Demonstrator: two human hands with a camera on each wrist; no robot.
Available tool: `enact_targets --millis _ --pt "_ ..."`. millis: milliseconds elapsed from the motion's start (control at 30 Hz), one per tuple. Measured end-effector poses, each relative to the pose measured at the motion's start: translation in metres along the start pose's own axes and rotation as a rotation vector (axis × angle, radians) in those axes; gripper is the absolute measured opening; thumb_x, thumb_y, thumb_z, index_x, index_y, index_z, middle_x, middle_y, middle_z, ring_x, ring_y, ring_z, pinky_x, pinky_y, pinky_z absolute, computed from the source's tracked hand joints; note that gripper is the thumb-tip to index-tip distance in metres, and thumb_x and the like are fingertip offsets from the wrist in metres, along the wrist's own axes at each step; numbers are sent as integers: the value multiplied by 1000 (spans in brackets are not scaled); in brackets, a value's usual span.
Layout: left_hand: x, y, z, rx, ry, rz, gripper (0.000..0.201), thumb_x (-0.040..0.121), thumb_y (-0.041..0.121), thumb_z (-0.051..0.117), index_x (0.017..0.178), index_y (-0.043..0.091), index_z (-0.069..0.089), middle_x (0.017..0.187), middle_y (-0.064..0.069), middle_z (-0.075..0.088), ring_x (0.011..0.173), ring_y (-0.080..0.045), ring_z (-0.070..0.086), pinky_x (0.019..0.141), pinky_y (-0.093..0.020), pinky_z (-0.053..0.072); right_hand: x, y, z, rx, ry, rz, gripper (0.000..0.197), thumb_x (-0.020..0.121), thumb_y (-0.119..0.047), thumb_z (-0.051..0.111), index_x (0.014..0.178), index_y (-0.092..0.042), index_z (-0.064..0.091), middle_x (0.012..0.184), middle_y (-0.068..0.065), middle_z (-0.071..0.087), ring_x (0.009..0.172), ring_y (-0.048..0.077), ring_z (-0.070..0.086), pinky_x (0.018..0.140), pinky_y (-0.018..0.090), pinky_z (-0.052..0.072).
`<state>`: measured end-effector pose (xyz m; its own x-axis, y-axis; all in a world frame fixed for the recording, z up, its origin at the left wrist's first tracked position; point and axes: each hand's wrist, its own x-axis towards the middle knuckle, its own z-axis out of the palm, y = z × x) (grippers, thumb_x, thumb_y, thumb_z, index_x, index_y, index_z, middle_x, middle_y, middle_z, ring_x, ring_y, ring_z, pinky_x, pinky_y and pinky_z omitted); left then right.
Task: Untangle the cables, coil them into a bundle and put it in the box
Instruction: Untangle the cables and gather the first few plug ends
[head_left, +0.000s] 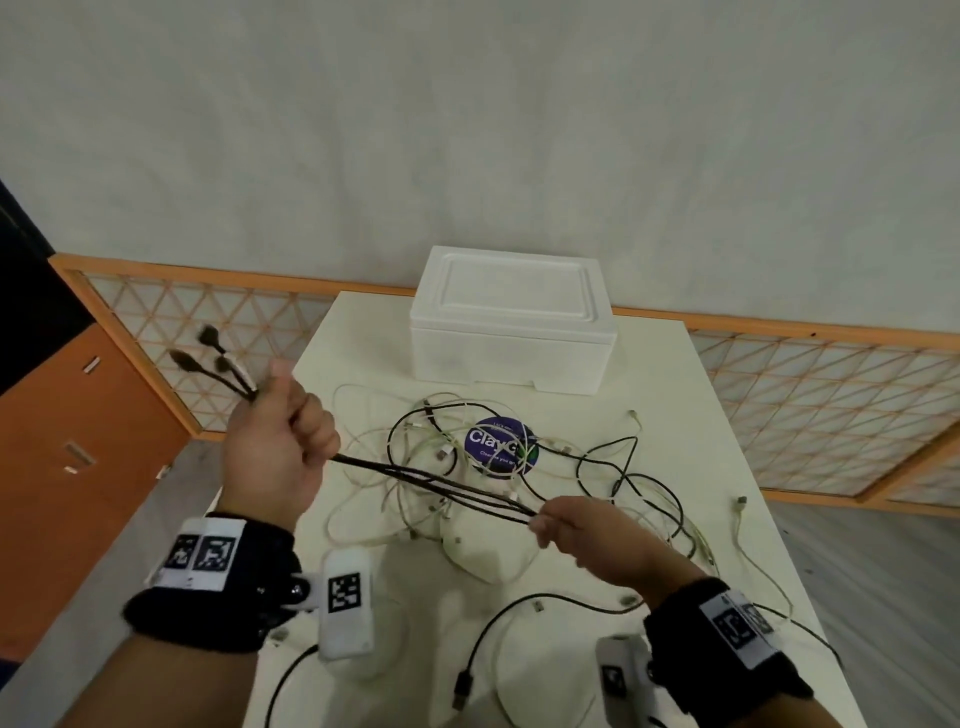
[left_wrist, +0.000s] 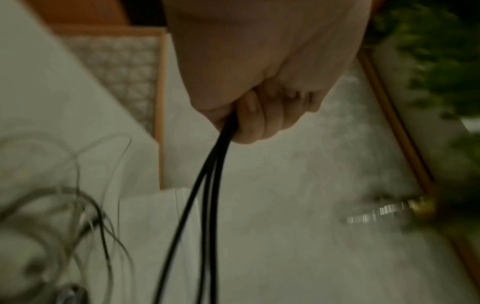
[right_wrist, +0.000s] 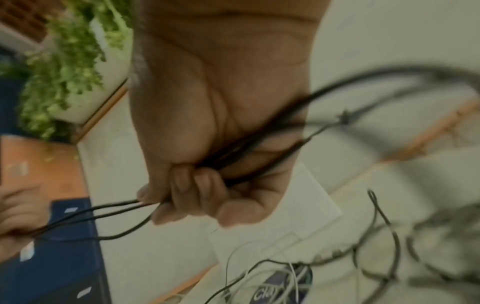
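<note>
A pale wall and an orange-framed lattice panel (head_left: 218, 332) stand behind the white table (head_left: 727, 415) in the head view. Beyond both my hands the white foam box (head_left: 511, 319) sits with its lid on. My left hand (head_left: 278, 441) is fisted around three black cables (head_left: 441, 483); three plug ends (head_left: 208, 348) fan out past its far side, blurred. The strands run taut to my right hand (head_left: 587, 540), whose grip pinches them. Below and beyond that hand lies a tangle of white and black cables (head_left: 519, 457) on the table, too knotted to count, partly covering a round purple sticker (head_left: 501, 444).

The left wrist view is smeared: my curled fingers (left_wrist: 259, 117) close on three black strands hanging toward the box (left_wrist: 155, 236).

The right wrist view is also blurred: my fingers (right_wrist: 197, 191) clamp the black strands, three leaving toward my left hand (right_wrist: 18, 216), which is cut off at the frame edge. Green foliage (right_wrist: 64, 61) shows behind.
</note>
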<state>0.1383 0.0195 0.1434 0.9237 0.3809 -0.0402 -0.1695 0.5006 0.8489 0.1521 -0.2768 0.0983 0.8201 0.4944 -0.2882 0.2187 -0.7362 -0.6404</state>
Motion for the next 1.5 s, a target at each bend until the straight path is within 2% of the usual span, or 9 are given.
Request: enact_targets --millis 133,233,400,700,833,1000,1133,1333,1500 --pt "-21 -19 26 768 -163 63 48 100 32 44 56 25 63 48 -2 51 48 -5 39 54 -22 34 4 -23 1 -499 98 -23 36 97 -49 35 89 -21 57 88 -2 62 89 18 59 70 30 41" --pt "-43 -46 54 1053 -543 -4 31 98 45 40 91 43 70 80 22 70 81 7 60 82 -22 46 12 -53 5 -670 220 -209 28 97 -42 37 103 -22 57 99 0 64 92 24 62 64 31 39" --pt "-49 -55 63 1042 -588 -194 43 100 34 41 64 23 61 50 10 57 43 -1 44 51 -25 34 8 -72 -9 -452 179 -300 24 85 -40 55 105 -27 59 86 1 67 83 25 64 71 37 50" --pt "2 -11 13 841 -98 -126 54 95 47 49 50 19 36 42 5 27 32 -10 21 41 -21 17 -2 -17 -41 -7 236 -158 21 91 -32 58 72 -37 53 64 -17 56 62 -6 50 59 11 36" --pt "13 4 -2 453 51 -223 48 96 42 49 57 20 32 44 6 25 32 -9 15 40 -17 8 -5 8 -58 -2 296 -90 18 93 -30 56 79 -19 61 64 -5 52 56 -1 46 57 13 35" --pt "21 30 -19 328 117 -206 45 97 41 46 59 21 31 42 8 25 30 -7 15 38 -15 7 -10 31 -65 -92 313 -15 23 95 -27 53 72 -30 54 68 -8 56 67 3 52 66 25 38" --pt "10 23 11 603 -77 -123 40 98 29 48 61 13 48 43 6 33 30 -6 20 35 -12 13 1 7 -67 -185 357 -43 19 96 -30 50 81 -21 56 75 -3 58 75 16 56 71 31 42" --pt "-14 9 79 1003 -658 -132 20 92 30 59 112 34 62 42 13 38 39 -4 28 39 -18 21 18 -78 -64 -559 213 -210 24 93 -38 48 78 -23 58 79 -2 58 81 20 55 70 34 43" --pt "-18 0 101 1146 -811 -7 30 95 40 52 76 19 61 45 12 39 41 -5 31 43 -20 25 15 -109 -79 -439 277 -222 30 85 -26 50 57 -25 39 68 -4 50 71 19 52 60 31 38"
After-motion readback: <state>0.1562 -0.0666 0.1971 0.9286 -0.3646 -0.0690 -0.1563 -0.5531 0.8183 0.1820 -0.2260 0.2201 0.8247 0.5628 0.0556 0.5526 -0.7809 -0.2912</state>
